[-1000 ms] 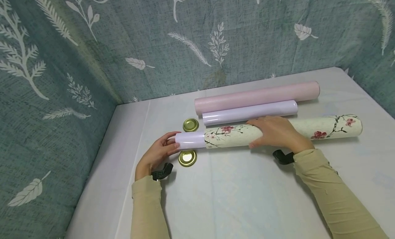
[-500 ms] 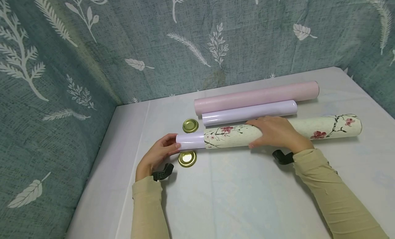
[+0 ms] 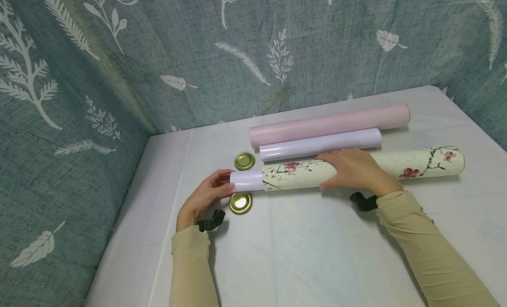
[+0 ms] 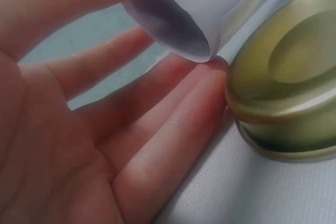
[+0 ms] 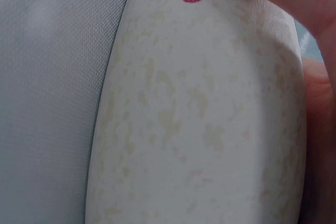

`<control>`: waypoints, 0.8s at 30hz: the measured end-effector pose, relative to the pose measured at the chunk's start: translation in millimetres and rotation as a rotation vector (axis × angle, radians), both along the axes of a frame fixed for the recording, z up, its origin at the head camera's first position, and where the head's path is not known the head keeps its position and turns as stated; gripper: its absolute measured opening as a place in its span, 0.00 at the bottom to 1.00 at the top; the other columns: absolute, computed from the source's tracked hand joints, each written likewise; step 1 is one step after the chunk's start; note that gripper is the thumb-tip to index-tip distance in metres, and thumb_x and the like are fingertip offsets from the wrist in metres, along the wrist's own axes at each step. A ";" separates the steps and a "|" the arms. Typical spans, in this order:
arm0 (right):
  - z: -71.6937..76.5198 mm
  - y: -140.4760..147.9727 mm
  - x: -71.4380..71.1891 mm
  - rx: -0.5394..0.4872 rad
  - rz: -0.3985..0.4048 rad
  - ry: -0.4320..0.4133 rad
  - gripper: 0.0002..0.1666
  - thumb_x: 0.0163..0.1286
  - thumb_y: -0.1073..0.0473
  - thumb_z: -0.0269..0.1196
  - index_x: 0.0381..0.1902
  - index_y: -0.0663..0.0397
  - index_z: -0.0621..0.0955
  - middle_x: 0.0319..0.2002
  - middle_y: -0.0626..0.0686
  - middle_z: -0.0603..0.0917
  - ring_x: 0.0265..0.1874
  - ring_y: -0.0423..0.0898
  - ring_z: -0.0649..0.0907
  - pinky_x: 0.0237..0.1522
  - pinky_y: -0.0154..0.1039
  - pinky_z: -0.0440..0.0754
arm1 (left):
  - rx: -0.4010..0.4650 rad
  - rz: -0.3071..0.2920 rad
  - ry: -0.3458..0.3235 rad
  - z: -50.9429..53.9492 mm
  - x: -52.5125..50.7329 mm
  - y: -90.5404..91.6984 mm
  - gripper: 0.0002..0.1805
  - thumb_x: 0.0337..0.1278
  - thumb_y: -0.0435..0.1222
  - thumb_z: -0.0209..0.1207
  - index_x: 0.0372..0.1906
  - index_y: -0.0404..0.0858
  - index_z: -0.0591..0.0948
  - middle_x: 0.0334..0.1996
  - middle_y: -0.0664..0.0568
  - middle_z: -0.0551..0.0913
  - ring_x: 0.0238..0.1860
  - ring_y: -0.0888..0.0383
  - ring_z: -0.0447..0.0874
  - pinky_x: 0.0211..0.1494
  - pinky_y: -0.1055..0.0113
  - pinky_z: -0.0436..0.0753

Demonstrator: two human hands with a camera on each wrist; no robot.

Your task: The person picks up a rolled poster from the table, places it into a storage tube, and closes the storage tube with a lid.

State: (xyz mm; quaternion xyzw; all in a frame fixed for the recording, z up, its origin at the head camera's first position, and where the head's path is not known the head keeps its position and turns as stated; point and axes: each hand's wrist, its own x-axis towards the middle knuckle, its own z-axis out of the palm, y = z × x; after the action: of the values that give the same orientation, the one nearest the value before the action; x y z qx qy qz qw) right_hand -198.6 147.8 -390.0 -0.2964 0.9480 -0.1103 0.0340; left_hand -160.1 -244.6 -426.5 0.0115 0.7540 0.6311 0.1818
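A cream roll of floral paper (image 3: 301,175) with red blossoms and dark branches lies across the table. From its left end sticks a short length of a glossy lilac roll (image 3: 246,180); the rest of that roll is hidden inside. My left hand (image 3: 206,194) holds the protruding end between thumb and fingers. In the left wrist view, the lilac roll's hollow end (image 4: 173,30) faces the palm, and fingertips (image 4: 210,77) reach beneath its rim. My right hand (image 3: 352,170) grips the floral roll around its middle, thumb on the near side and fingers over the top.
Gold jar lids (image 3: 240,203) lie on either side of the lilac end, the far lid (image 3: 244,160) just behind it. Behind the floral roll lie another lilac roll (image 3: 321,145) and a longer pink roll (image 3: 330,124). Patterned green cloth (image 3: 237,56) hangs behind the white-covered table.
My left hand has shifted slightly right, and less of the lilac roll sticks out of the floral one. My right hand and the floral roll have stayed in place.
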 end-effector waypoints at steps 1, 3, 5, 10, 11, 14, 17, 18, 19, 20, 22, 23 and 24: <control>0.1 0.1 0.0 0.000 -0.001 0.000 0.52 0.38 0.25 0.63 0.60 0.43 0.69 0.54 0.52 0.75 0.52 0.54 0.73 0.47 0.54 0.69 | -0.007 -0.001 0.000 1.0 0.1 0.6 0.29 0.50 0.39 0.62 0.58 0.42 0.66 0.54 0.44 0.68 0.53 0.49 0.69 0.51 0.60 0.73; 0.4 0.0 0.1 -0.001 -0.002 0.000 0.52 0.38 0.25 0.63 0.60 0.43 0.70 0.54 0.52 0.75 0.52 0.54 0.73 0.46 0.54 0.69 | -0.009 -0.008 0.000 5.2 1.6 2.8 0.28 0.51 0.38 0.61 0.58 0.41 0.66 0.55 0.44 0.67 0.53 0.49 0.69 0.52 0.60 0.73; 0.5 -0.2 0.2 0.000 -0.002 0.001 0.52 0.38 0.25 0.63 0.60 0.43 0.70 0.54 0.51 0.75 0.52 0.53 0.73 0.46 0.54 0.69 | -0.020 -0.018 0.005 10.6 4.0 6.0 0.28 0.52 0.38 0.61 0.58 0.40 0.66 0.55 0.44 0.67 0.53 0.49 0.69 0.53 0.59 0.72; 0.5 -0.3 0.2 0.000 0.001 0.005 0.51 0.38 0.25 0.63 0.59 0.43 0.70 0.54 0.51 0.75 0.51 0.53 0.74 0.46 0.53 0.70 | -0.038 -0.038 0.016 20.5 8.4 13.3 0.27 0.53 0.38 0.60 0.58 0.39 0.66 0.55 0.44 0.68 0.53 0.50 0.70 0.54 0.60 0.71; 0.3 -0.3 0.1 0.000 0.002 0.005 0.51 0.38 0.26 0.63 0.59 0.43 0.70 0.54 0.51 0.75 0.51 0.53 0.74 0.46 0.53 0.70 | -0.039 -0.040 0.018 21.2 8.9 14.0 0.27 0.53 0.38 0.60 0.58 0.39 0.66 0.55 0.44 0.68 0.53 0.50 0.70 0.54 0.59 0.71; 0.0 -0.2 -0.1 0.000 0.005 0.007 0.51 0.38 0.26 0.63 0.59 0.43 0.70 0.54 0.51 0.75 0.51 0.53 0.74 0.46 0.53 0.70 | -0.041 -0.038 0.018 22.4 9.3 15.1 0.27 0.53 0.38 0.60 0.58 0.39 0.66 0.55 0.44 0.68 0.53 0.50 0.69 0.55 0.59 0.70; -0.3 0.0 -0.4 0.001 0.005 0.010 0.51 0.38 0.25 0.63 0.59 0.43 0.70 0.54 0.51 0.75 0.51 0.53 0.74 0.46 0.53 0.70 | -0.047 -0.032 0.028 22.6 8.6 16.3 0.26 0.53 0.38 0.60 0.57 0.40 0.67 0.55 0.45 0.69 0.53 0.50 0.69 0.55 0.60 0.69; -0.4 0.0 -0.5 -0.001 0.005 0.011 0.51 0.38 0.25 0.63 0.59 0.43 0.70 0.54 0.51 0.75 0.51 0.53 0.74 0.46 0.53 0.70 | -0.045 -0.030 0.030 22.5 8.3 16.9 0.26 0.53 0.38 0.60 0.57 0.40 0.67 0.55 0.45 0.69 0.53 0.51 0.69 0.55 0.60 0.69; -0.5 0.1 -0.5 -0.001 0.005 0.012 0.51 0.38 0.25 0.63 0.59 0.43 0.70 0.54 0.51 0.75 0.51 0.53 0.74 0.46 0.53 0.70 | -0.048 -0.028 0.035 22.2 7.9 17.4 0.26 0.52 0.38 0.60 0.57 0.40 0.67 0.55 0.46 0.69 0.53 0.51 0.69 0.55 0.60 0.69; -0.5 0.1 -0.6 -0.001 0.005 0.012 0.51 0.38 0.25 0.63 0.59 0.43 0.70 0.54 0.51 0.75 0.51 0.53 0.74 0.46 0.53 0.70 | -0.050 -0.027 0.041 21.9 7.5 18.0 0.26 0.52 0.38 0.60 0.57 0.40 0.67 0.55 0.46 0.69 0.53 0.51 0.69 0.56 0.60 0.69; -0.7 0.0 -0.8 -0.001 0.005 0.012 0.51 0.38 0.25 0.63 0.59 0.42 0.70 0.54 0.51 0.75 0.51 0.53 0.73 0.46 0.53 0.70 | -0.058 -0.027 0.046 21.8 7.4 19.2 0.26 0.52 0.38 0.60 0.57 0.40 0.68 0.55 0.46 0.69 0.53 0.51 0.69 0.56 0.60 0.68; -0.7 0.0 -0.9 -0.002 0.005 0.012 0.51 0.38 0.25 0.63 0.59 0.42 0.70 0.54 0.51 0.75 0.51 0.53 0.73 0.46 0.53 0.70 | -0.063 -0.026 0.047 22.0 7.4 19.7 0.26 0.52 0.38 0.60 0.57 0.40 0.68 0.54 0.46 0.70 0.53 0.51 0.69 0.56 0.60 0.68; -0.8 -0.1 -1.0 -0.001 0.006 0.012 0.51 0.38 0.25 0.63 0.59 0.42 0.70 0.54 0.51 0.75 0.51 0.53 0.73 0.46 0.53 0.70 | -0.070 -0.026 0.048 22.4 7.7 20.3 0.26 0.52 0.39 0.60 0.57 0.40 0.68 0.54 0.47 0.70 0.53 0.51 0.69 0.56 0.60 0.68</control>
State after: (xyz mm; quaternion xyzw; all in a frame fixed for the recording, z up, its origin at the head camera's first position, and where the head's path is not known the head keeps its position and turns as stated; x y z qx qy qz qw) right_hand -199.6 147.7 -390.8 -0.2999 0.9473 -0.1089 0.0283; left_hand -152.4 -224.3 -404.1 0.0302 0.7795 0.6016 0.1721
